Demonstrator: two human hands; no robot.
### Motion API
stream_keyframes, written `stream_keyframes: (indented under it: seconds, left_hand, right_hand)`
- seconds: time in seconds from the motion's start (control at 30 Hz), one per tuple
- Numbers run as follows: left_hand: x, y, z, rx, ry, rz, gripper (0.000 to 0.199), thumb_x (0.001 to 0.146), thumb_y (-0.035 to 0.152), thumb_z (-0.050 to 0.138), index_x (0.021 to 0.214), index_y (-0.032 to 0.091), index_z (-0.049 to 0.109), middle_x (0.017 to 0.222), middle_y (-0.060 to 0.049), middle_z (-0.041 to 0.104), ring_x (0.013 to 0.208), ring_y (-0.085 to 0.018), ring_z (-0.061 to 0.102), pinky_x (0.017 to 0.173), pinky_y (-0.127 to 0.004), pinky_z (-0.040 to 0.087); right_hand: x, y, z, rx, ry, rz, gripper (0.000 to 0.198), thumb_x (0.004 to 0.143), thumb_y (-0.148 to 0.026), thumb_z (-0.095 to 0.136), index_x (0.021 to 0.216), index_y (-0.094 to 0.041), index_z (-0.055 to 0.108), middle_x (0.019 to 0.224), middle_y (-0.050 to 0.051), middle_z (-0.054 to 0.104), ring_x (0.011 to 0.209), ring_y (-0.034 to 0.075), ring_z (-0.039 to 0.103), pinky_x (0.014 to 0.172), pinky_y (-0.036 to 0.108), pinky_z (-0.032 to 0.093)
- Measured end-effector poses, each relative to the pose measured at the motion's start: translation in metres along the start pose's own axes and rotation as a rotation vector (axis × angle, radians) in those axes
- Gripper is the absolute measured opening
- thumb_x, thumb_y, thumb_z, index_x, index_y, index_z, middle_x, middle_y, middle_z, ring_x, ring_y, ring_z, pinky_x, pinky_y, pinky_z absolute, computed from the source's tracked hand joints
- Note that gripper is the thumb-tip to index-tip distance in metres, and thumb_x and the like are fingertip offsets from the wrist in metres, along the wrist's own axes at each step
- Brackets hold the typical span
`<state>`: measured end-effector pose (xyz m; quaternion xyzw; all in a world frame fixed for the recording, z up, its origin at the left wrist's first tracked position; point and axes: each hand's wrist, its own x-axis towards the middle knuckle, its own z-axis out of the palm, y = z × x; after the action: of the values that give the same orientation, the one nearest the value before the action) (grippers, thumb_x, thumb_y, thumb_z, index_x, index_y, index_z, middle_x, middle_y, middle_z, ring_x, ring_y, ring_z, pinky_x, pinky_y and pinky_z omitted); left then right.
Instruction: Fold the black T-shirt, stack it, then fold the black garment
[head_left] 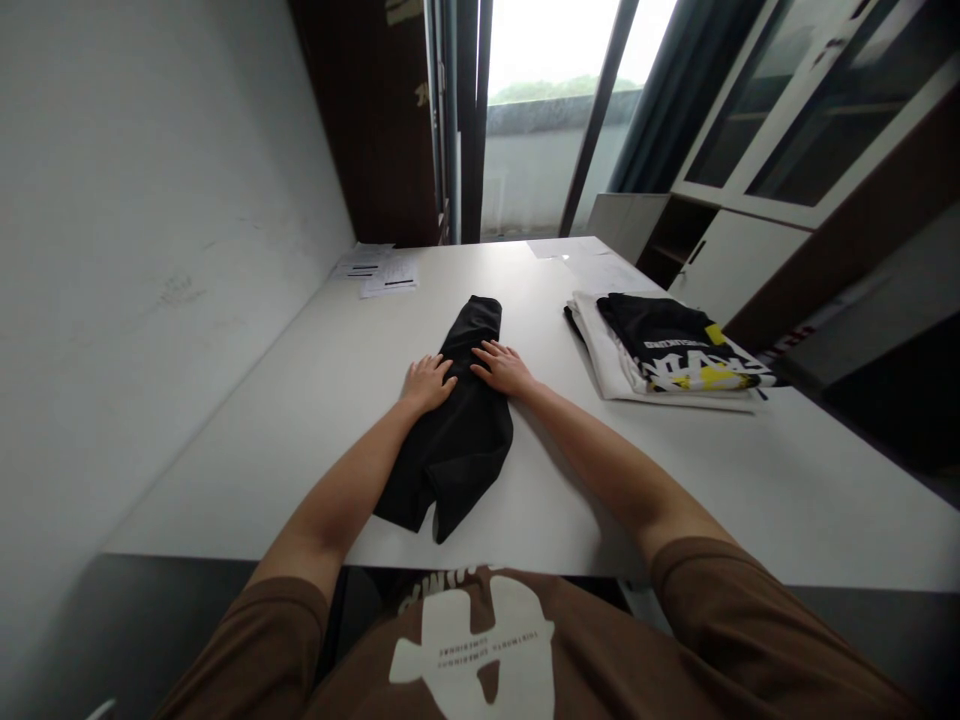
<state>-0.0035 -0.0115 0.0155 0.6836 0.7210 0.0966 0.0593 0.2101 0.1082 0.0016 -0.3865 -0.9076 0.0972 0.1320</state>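
A black garment (457, 430), folded into a long narrow strip, lies on the white table (277, 440) in front of me. Its far end is narrow. Toward me it widens and splits into two parts with a small gap; I cannot tell its exact kind. My left hand (429, 382) rests on its left edge, fingers stretched out and lying flat. On the garment's right side, slightly farther from me, my right hand (501, 367) presses down with fingers spread. Neither hand grips the cloth, and both palms face down.
A stack of folded shirts, black with white and yellow print (675, 345) on top and white cloth (600, 365) below, lies at the right. Printed papers (390, 275) lie at the far left. A wall (150, 250) borders the left; a white cabinet (742, 260) stands beyond the right.
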Motion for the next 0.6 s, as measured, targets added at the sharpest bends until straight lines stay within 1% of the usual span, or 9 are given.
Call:
stream_keyframes:
  seconds: [0.07, 0.13, 0.17, 0.27, 0.37, 0.5, 0.6]
  left_hand:
    - [0.001, -0.003, 0.001, 0.001, 0.007, -0.044, 0.060, 0.115, 0.050, 0.049, 0.169, 0.025, 0.054, 0.182, -0.013, 0.043, 0.171, -0.037, 0.033, 0.141, -0.065, 0.024]
    - [0.002, -0.005, 0.001, -0.003, 0.012, -0.072, 0.061, 0.115, 0.050, 0.048, 0.169, 0.022, 0.054, 0.182, -0.014, 0.043, 0.171, -0.038, 0.033, 0.140, -0.065, 0.024]
    - [0.003, -0.005, 0.002, -0.005, 0.015, -0.077, 0.061, 0.115, 0.049, 0.049, 0.169, 0.021, 0.054, 0.181, -0.015, 0.044, 0.171, -0.039, 0.033, 0.140, -0.065, 0.025]
    - [0.001, -0.003, 0.000, -0.010, 0.033, -0.059, 0.059, 0.114, 0.046, 0.051, 0.167, 0.019, 0.057, 0.180, -0.016, 0.045, 0.169, -0.039, 0.035, 0.140, -0.063, 0.026]
    - [-0.003, 0.005, -0.003, -0.018, 0.051, 0.026, 0.054, 0.113, 0.042, 0.055, 0.162, 0.021, 0.062, 0.179, -0.015, 0.046, 0.168, -0.036, 0.038, 0.141, -0.062, 0.027]
    - [-0.012, 0.025, -0.007, -0.017, -0.017, 0.192, 0.054, 0.112, 0.039, 0.055, 0.163, 0.021, 0.059, 0.175, -0.015, 0.052, 0.165, -0.034, 0.045, 0.140, -0.061, 0.030]
    - [-0.020, 0.043, -0.008, 0.032, -0.030, 0.213, 0.054, 0.113, 0.035, 0.052, 0.164, 0.018, 0.058, 0.177, -0.017, 0.050, 0.164, -0.034, 0.046, 0.138, -0.060, 0.034]
  right_hand:
    - [-0.001, 0.000, -0.001, 0.010, 0.016, -0.070, 0.064, 0.116, -0.058, 0.052, 0.172, -0.026, 0.055, 0.184, 0.010, 0.040, 0.173, 0.033, 0.030, 0.141, 0.056, 0.025]
    - [-0.001, -0.001, -0.001, 0.032, -0.004, -0.136, 0.063, 0.116, -0.058, 0.053, 0.171, -0.028, 0.056, 0.184, 0.007, 0.039, 0.173, 0.031, 0.030, 0.142, 0.053, 0.025]
    - [-0.001, -0.002, -0.001, 0.039, -0.025, -0.144, 0.062, 0.116, -0.059, 0.054, 0.170, -0.029, 0.057, 0.184, 0.007, 0.040, 0.173, 0.031, 0.031, 0.142, 0.053, 0.025]
    - [0.001, -0.003, 0.000, 0.026, -0.068, -0.065, 0.062, 0.115, -0.059, 0.055, 0.169, -0.029, 0.058, 0.185, 0.008, 0.038, 0.174, 0.034, 0.029, 0.141, 0.058, 0.026]
    - [0.003, -0.001, 0.001, 0.002, -0.083, 0.025, 0.064, 0.117, -0.058, 0.050, 0.174, -0.029, 0.052, 0.186, 0.008, 0.033, 0.174, 0.035, 0.027, 0.140, 0.061, 0.025]
    - [0.004, 0.002, -0.001, -0.017, -0.096, 0.075, 0.063, 0.120, -0.053, 0.043, 0.178, -0.029, 0.044, 0.187, 0.008, 0.031, 0.174, 0.034, 0.027, 0.140, 0.058, 0.025]
    - [0.004, 0.003, -0.002, -0.029, -0.101, 0.088, 0.062, 0.120, -0.050, 0.040, 0.179, -0.029, 0.042, 0.187, 0.007, 0.031, 0.174, 0.033, 0.027, 0.140, 0.058, 0.025]
